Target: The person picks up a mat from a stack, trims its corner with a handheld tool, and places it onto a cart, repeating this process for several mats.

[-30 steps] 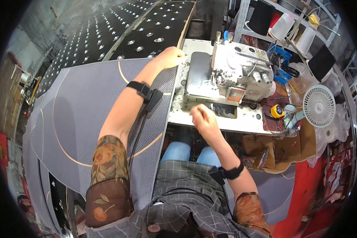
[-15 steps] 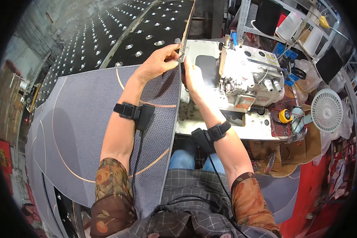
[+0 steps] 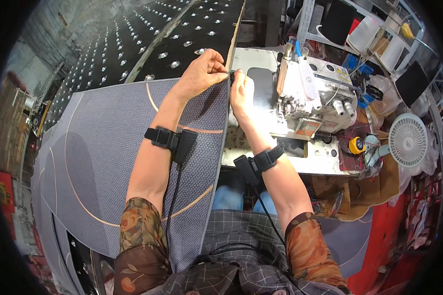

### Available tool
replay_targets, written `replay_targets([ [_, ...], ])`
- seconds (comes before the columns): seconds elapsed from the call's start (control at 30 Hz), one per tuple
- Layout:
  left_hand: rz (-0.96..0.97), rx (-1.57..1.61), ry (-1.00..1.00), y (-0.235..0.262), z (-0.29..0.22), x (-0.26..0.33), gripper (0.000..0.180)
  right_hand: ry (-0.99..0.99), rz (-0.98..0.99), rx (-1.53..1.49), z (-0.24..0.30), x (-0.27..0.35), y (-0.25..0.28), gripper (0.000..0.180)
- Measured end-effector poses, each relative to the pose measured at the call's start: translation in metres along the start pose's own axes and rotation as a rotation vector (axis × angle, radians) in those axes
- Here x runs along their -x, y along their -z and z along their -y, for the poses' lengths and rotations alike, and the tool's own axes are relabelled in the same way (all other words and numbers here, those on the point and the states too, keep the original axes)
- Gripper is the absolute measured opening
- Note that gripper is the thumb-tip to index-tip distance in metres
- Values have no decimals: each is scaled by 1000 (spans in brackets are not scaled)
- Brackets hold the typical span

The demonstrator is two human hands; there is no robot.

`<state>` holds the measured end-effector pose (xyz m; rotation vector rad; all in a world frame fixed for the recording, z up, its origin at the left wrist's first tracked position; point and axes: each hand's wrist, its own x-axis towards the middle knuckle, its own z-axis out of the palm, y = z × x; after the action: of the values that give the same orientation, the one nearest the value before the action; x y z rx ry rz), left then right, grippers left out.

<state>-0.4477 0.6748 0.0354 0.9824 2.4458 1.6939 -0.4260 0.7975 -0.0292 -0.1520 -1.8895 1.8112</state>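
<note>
A grey textured floor mat (image 3: 103, 167) with thin orange curved lines spreads across the left side, its right edge running beside the sewing machine. At its far right corner, my left hand (image 3: 201, 74) is closed in a pinch, thumb stretched along the corner and fingers curled. From the other side my right hand (image 3: 242, 96) meets the same edge, its thumb and fingers pressed together there. Both sets of fingertips are close together, and the exact grip between them is partly hidden. The white overlock sewing machine (image 3: 310, 93) stands just right of my right hand.
Behind the mat slopes a black table (image 3: 182, 29) studded with metal balls. Right of the machine are a small white fan (image 3: 407, 138), a yellow tape measure (image 3: 356, 145) and a cardboard box (image 3: 369, 194). Thread cones (image 3: 337, 22) stand on a metal rack at the back right.
My left fingers have curled in more at the mat's corner. My right hand remains at the edge, its fingertips drawn closer together. The whole view has shifted slightly.
</note>
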Motion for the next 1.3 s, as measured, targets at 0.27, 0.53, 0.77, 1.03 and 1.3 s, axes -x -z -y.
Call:
replay_targets([
  [0.27, 37, -53, -8, 1, -3, 1, 13, 37, 0, 45, -11, -5, -4, 43],
  [0.53, 49, -74, 23, 0, -3, 1, 11, 22, 17, -16, -18, -6, -6, 43],
  [0.77, 78, -62, 11, 1, -6, 2, 11, -88, 71, -73, -2, 2, 11, 47],
  [1.03, 107, -119, 24, 3, -10, 4, 10, -140, 215, -606, 6, 22, 31, 24],
  [1.3, 170, -212, 15, 5, -13, 6, 9, -255, 199, -255, -4, 69, 46, 18],
])
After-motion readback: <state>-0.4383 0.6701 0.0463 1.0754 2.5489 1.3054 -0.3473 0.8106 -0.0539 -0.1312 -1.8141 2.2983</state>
